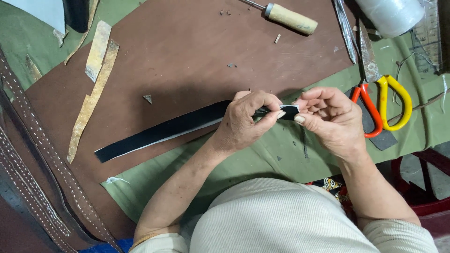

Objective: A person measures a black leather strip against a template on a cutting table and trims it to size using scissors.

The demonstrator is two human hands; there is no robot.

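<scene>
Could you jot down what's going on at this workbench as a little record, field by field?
Left hand: pinching the black strip near its right end
Right hand: pinching the strip's right tip
Strip: long, flat, runs down-left across the brown leather sheet
Scissors: orange and yellow handles, lying right of the hands, untouched
Wooden-handled tool: top of sheet
Stitched brown straps: left edge
Table cover: green cloth
</scene>
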